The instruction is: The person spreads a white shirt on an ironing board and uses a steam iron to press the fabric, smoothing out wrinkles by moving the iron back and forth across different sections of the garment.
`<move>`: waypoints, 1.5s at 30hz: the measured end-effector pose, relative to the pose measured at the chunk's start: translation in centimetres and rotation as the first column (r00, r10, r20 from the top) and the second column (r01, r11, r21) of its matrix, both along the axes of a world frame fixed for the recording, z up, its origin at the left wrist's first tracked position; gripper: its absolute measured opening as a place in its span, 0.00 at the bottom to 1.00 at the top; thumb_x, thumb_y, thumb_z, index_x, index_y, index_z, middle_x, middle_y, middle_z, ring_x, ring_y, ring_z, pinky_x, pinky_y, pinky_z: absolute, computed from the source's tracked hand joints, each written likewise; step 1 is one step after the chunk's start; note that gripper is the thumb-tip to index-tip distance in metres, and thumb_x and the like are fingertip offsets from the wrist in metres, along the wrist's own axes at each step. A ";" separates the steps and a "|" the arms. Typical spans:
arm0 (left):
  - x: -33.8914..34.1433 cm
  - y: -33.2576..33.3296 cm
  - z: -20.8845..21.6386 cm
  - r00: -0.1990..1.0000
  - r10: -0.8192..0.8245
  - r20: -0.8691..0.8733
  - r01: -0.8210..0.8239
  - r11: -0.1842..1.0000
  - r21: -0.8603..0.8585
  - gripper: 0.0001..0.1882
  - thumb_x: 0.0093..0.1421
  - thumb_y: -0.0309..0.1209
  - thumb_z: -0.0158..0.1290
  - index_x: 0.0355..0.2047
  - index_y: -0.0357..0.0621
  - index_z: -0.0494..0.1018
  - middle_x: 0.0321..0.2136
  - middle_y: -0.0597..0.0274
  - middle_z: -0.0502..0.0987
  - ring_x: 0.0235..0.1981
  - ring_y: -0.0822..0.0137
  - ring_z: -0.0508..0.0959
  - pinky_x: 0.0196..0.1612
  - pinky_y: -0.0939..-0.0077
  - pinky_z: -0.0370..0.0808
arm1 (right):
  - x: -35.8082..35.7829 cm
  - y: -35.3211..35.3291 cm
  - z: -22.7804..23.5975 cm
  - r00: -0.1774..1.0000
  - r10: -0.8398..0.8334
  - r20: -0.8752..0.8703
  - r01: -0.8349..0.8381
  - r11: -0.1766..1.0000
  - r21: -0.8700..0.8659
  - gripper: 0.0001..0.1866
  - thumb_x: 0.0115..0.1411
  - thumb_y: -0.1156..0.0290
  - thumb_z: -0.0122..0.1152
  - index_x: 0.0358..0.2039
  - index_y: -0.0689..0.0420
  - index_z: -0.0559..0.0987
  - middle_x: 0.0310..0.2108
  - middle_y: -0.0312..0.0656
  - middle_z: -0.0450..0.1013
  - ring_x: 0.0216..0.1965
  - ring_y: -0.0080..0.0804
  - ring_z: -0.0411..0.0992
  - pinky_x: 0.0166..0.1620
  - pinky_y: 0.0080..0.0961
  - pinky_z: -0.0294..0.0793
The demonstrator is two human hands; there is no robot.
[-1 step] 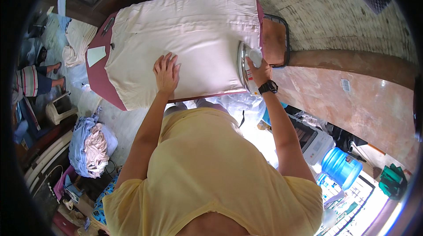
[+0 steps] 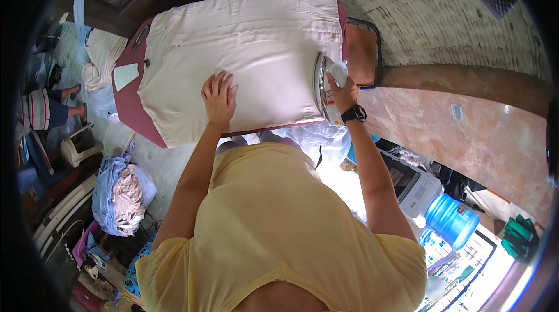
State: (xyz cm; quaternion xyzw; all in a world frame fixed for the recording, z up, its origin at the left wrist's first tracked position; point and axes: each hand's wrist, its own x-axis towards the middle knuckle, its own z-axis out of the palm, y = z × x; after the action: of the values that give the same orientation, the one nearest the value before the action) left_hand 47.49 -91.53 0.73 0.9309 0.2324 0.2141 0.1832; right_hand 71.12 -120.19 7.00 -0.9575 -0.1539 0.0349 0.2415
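Note:
A cream cloth point(image 2: 244, 38) lies spread over a maroon-covered ironing board point(image 2: 129, 102), with creases along its far side. My left hand point(image 2: 219, 99) rests flat on the cloth near the middle, fingers stretched and slightly apart. At the right end, my right hand point(image 2: 346, 93) is wrapped round the handle of a clothes iron point(image 2: 321, 87) with a shiny metal base and white body. The iron stands on the cloth close to the board's right edge. My palm and fingers cover part of its handle.
Left on the board lie a pale paper point(image 2: 126, 75) and a dark slim tool point(image 2: 140, 38). A brown-topped chair point(image 2: 361, 55) adjoins the right end. Bundled clothes point(image 2: 125, 195) sit on the floor at left, near another person's legs point(image 2: 58, 111). A blue water jug point(image 2: 451, 221) stands lower right.

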 end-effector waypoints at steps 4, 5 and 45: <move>0.2 -0.2 0.3 1.000 -0.007 0.006 0.007 1.000 0.021 0.19 0.63 0.38 0.51 0.54 0.56 0.71 0.58 0.67 0.67 0.60 0.52 0.62 0.62 0.51 0.56 | 3.0 4.2 1.3 0.987 -0.106 -0.119 0.115 0.991 0.065 0.35 0.53 0.37 0.63 0.32 0.65 0.80 0.25 0.58 0.77 0.31 0.56 0.78 0.35 0.47 0.79; 0.3 -0.1 0.3 1.000 -0.008 -0.003 0.008 1.000 0.017 0.18 0.63 0.38 0.51 0.54 0.56 0.71 0.58 0.67 0.67 0.60 0.52 0.62 0.62 0.51 0.55 | 3.6 4.6 0.6 0.994 -0.096 -0.044 0.097 0.994 0.039 0.35 0.52 0.36 0.62 0.32 0.64 0.80 0.26 0.59 0.77 0.33 0.59 0.78 0.36 0.48 0.79; 10.8 -22.7 -1.9 0.540 -0.809 -0.233 0.841 0.529 0.112 0.13 0.63 0.35 0.49 0.43 0.42 0.71 0.44 0.62 0.67 0.47 0.64 0.69 0.49 0.65 0.69 | 17.8 -6.3 -2.0 0.972 -0.235 0.004 0.233 0.966 0.107 0.48 0.47 0.30 0.63 0.49 0.65 0.69 0.46 0.62 0.73 0.50 0.57 0.72 0.53 0.43 0.69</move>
State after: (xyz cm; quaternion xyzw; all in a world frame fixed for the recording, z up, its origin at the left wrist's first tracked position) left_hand 58.29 -114.24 -1.18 0.9567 -0.2470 0.0533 0.1447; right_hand 88.93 -126.53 4.97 -0.9551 -0.0433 -0.0098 0.2931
